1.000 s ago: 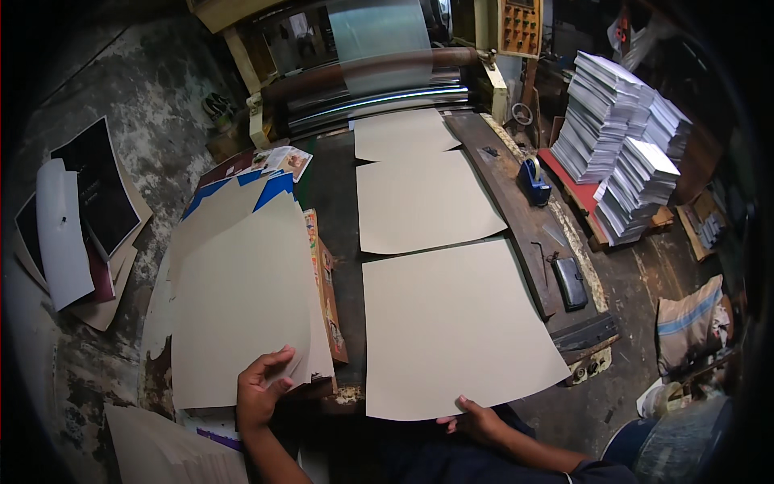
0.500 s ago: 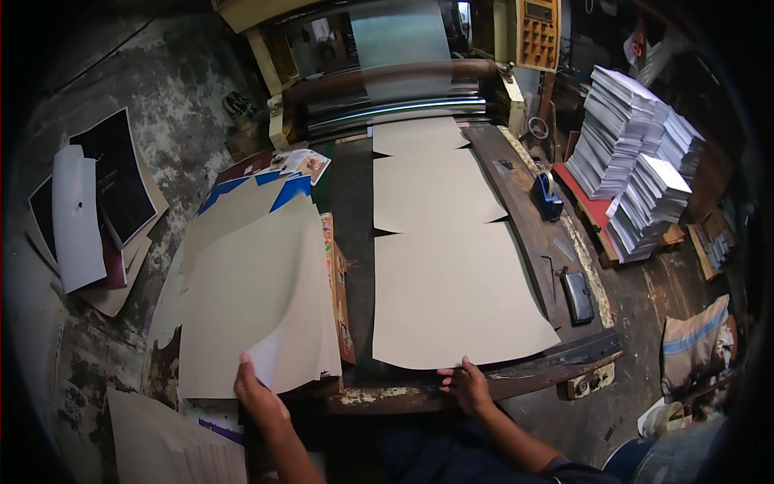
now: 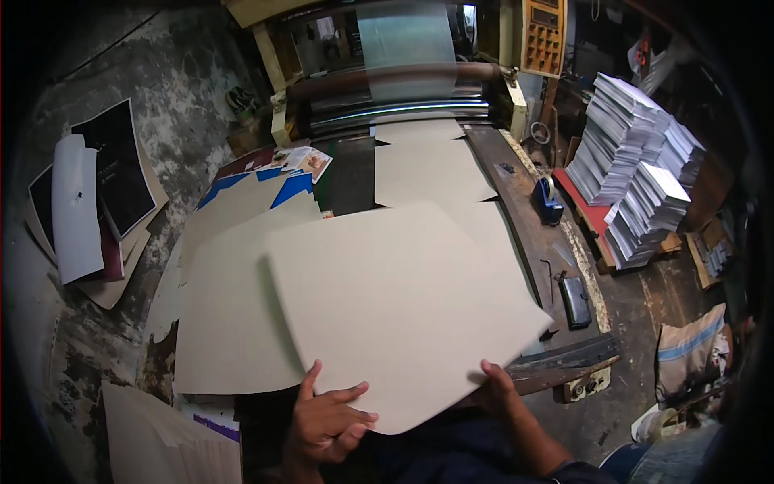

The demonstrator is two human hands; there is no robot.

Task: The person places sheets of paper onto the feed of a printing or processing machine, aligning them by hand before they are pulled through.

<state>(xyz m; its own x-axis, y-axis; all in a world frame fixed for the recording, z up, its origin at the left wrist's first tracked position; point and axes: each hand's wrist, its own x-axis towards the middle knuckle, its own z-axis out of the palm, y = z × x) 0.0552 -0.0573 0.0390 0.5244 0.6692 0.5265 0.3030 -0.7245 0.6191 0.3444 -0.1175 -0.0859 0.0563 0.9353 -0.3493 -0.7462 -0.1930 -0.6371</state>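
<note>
A large beige paper sheet (image 3: pixel 387 306) is held tilted above the bench, its near corner toward me. My left hand (image 3: pixel 329 415) has hold of its near left edge, with several fingers spread apart there. On the near right edge, my right hand (image 3: pixel 498 391) grips the sheet, thumb up at the rim and the other fingers hidden beneath. Left of it lies a stack of beige sheets (image 3: pixel 226 306), partly covered by the held sheet. Behind it, a row of beige sheets (image 3: pixel 427 173) runs up to the machine's metal roller (image 3: pixel 403 110), with dark notched gaps along the sides.
A roller machine with clear film (image 3: pixel 407 48) and a button panel (image 3: pixel 544 36) stands at the far end. A blue tape dispenser (image 3: pixel 548 202) and dark case (image 3: pixel 576 302) sit on the right. Tall paper stacks (image 3: pixel 617 145) stand farther right; more sheets (image 3: pixel 165 436) lie low left.
A sheet from the left stack has been lifted and carried right, over the row on the bench. My left hand moved right with it; my right hand has taken its right edge.
</note>
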